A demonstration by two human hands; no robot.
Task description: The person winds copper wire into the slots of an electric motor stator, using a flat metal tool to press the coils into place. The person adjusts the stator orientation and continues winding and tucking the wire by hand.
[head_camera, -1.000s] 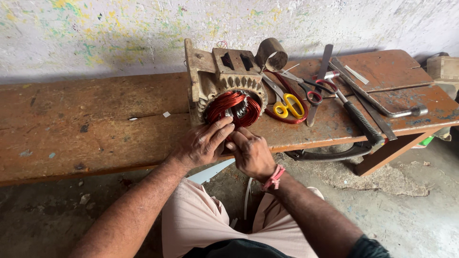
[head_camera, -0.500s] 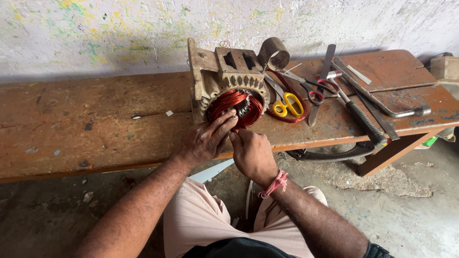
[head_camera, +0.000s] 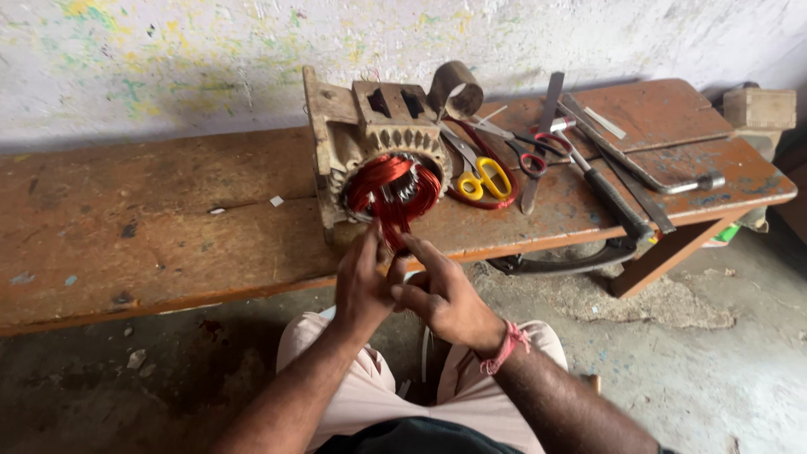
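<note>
Red copper winding fills the round bore of one motor stator housing, a grimy grey casting that stands on its side near the front edge of the worn wooden desk, about midway along it. One loose bundle of the red wire hangs out of the bore toward the front edge, and both hands meet on it just off that edge: the left hand has its grip closed on the strands with fingers pointing up, and the right hand, a pink thread band at its wrist, pinches the same bundle from the other side, its grip likewise together on the wire. To the right of the housing lie two pairs of scissors, one with yellow handles and one with red handles, then one flat file, one dark-handled tool reaching the front edge, and one long metal bar toward the right end. One curled strip of metal stands at the back edge behind the housing. Compared with half a second earlier, the hands have come away from the face of the winding and now sit lower, below the desk's front edge, with the wire drawn out between them; the housing and tools lie as before.
</note>
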